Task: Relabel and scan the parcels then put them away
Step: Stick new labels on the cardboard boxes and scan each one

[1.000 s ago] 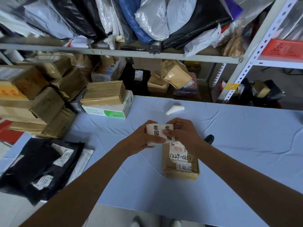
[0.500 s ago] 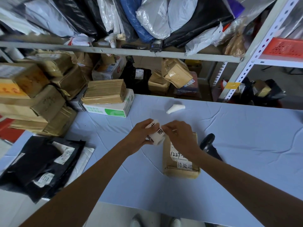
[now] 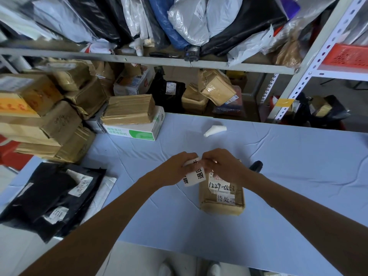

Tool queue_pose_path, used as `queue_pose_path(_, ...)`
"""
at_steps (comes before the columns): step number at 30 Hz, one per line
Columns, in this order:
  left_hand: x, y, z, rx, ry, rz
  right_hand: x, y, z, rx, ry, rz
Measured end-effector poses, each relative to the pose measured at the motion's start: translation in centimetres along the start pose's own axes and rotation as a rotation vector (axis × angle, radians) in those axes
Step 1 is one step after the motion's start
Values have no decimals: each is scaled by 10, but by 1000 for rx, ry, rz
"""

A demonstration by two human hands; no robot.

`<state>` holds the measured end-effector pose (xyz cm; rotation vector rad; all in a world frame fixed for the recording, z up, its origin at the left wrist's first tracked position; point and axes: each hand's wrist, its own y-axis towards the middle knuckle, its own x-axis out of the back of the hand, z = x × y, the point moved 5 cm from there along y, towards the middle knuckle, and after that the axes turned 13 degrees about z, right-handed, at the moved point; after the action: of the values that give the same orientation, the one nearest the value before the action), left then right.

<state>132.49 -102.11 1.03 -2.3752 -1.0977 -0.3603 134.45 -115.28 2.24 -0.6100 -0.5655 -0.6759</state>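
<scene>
The label roll (image 3: pixel 194 175) has turned in the left hand (image 3: pixel 175 168), which grips it. The right hand (image 3: pixel 223 168) pinches its free end, over the far left corner of the brown parcel (image 3: pixel 221 198) on the table (image 3: pixel 298 156).

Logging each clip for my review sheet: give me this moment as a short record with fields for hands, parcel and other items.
left hand: grips white label roll printed with black characters
right hand: pinches the roll's upper edge
parcel: brown cardboard parcel, flat on light blue table cover, far end hidden by right hand; handwritten number and white sticker on top
scanner: black handheld scanner, mostly hidden behind right wrist
table left: black plastic mailer bags with white labels
</scene>
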Motion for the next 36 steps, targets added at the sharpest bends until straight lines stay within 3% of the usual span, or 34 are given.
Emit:
queue_pose_path(4,3,-2,0,-26,-56,8,-3,2,-6,-7,265,17)
queue_pose_path(10,3,-5,5,-14,-165,19,-9,5,-8,33,347,23)
queue_pose_path(15,4,-4,4,24,-144,-3,-7,1,-2,23,142,-22)
queue_pose_path(20,9,-1,-3,3,-31,-23,-1,-5,8,135,-15,-135)
queue_pose_path(25,7,1,-5,4,28,-41,0,-5,6,107,-130,-75)
queue_pose_path(36,11,-3,6,-7,-304,-48,6,-5,-11,43,307,-156)
